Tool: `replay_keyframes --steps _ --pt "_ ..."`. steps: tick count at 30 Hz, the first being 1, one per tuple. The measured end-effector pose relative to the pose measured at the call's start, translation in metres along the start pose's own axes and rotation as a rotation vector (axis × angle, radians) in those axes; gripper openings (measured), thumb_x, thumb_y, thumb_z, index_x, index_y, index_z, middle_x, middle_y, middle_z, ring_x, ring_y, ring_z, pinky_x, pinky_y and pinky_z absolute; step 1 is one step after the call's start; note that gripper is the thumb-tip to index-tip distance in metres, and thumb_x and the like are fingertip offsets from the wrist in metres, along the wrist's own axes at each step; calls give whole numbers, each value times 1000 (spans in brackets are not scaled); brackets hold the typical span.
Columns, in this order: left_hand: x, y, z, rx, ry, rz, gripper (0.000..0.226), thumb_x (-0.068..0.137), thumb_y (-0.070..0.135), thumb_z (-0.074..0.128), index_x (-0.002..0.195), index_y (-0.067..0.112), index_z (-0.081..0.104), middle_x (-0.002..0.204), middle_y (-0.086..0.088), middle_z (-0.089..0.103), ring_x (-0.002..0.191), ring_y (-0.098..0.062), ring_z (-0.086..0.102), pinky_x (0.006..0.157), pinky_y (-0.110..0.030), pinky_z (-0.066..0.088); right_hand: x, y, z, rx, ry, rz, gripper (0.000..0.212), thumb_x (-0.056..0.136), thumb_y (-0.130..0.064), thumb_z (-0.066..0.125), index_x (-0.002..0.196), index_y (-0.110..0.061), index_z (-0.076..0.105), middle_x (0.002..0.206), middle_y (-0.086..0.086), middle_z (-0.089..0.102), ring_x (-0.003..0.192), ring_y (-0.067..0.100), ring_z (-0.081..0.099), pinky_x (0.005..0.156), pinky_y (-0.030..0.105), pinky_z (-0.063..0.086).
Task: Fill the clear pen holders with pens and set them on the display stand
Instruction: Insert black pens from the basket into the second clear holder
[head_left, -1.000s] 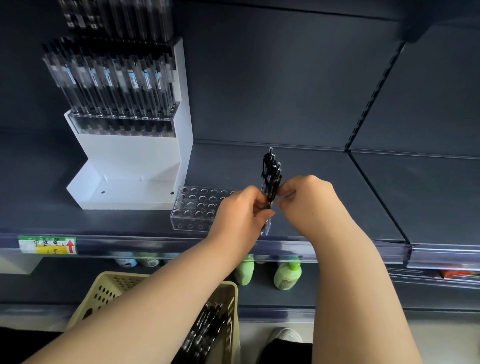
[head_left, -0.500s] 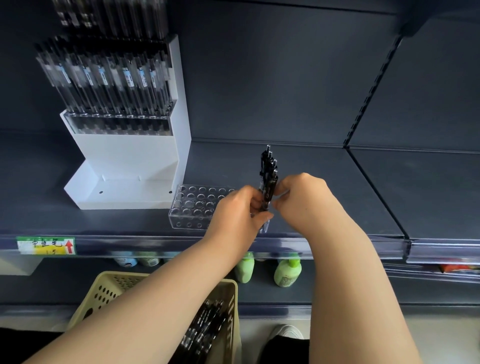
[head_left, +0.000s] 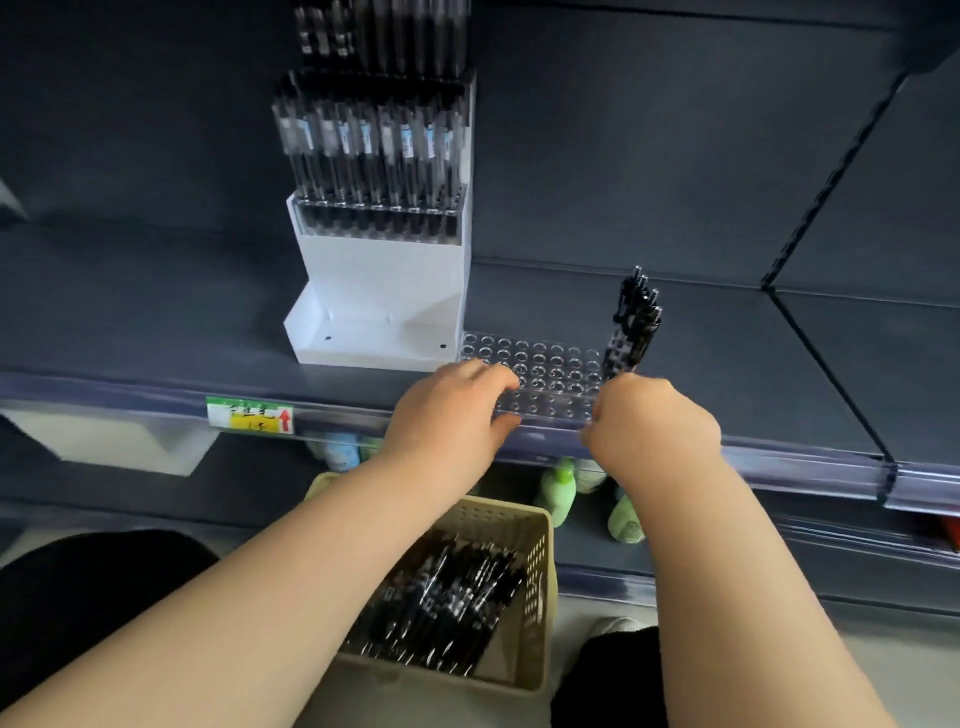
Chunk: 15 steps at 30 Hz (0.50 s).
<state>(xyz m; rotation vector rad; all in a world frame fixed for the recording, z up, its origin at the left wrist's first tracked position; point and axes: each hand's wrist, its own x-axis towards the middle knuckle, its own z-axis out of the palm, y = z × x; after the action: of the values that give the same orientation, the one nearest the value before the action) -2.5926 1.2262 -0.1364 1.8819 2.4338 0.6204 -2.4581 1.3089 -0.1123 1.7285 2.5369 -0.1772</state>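
A clear pen holder (head_left: 550, 382) with rows of holes lies on the dark shelf, just right of the white display stand (head_left: 384, 291). A few black pens (head_left: 635, 319) stand upright at its right end. My left hand (head_left: 449, 415) grips the holder's left front, fingers on top and thumb at the front edge. My right hand (head_left: 652, 423) is curled at the holder's right front corner, below the pens, and its fingertips are hidden. Filled pen holders (head_left: 374, 156) sit on the stand's upper tiers, while its bottom tier (head_left: 363, 340) holds nothing.
A beige perforated basket (head_left: 535, 525) with several black pens (head_left: 441, 597) sits below between my arms. Green bottles (head_left: 558, 493) stand on the lower shelf. A green and yellow price label (head_left: 249, 415) is on the shelf's front rail. Bare dark shelf extends to the right.
Both hands let go of the pen bundle, which now stands in the holder's right end. The hands moved down and apart to the holder's two front ends. The view shifted left.
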Motion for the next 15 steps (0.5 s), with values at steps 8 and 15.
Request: replay_keyframes --steps 8,15 --pt "-66 -56 -25 234 -109 -33 37 94 39 48 130 27 45 126 5 54 116 -18 48 90 -34 43 -43 -51 59 -157 -199 -222 26 86 -18 55 112 -20 58 108 2 63 97 26 61 67 29 42" --pt "-120 -109 19 206 -417 -272 31 94 35 50 124 29 48 122 5 55 112 -19 50 82 -34 45 -60 -77 114 -120 -400 -169 33 88 -21 54 120 -16 55 116 3 61 105 24 60 77 32 47"
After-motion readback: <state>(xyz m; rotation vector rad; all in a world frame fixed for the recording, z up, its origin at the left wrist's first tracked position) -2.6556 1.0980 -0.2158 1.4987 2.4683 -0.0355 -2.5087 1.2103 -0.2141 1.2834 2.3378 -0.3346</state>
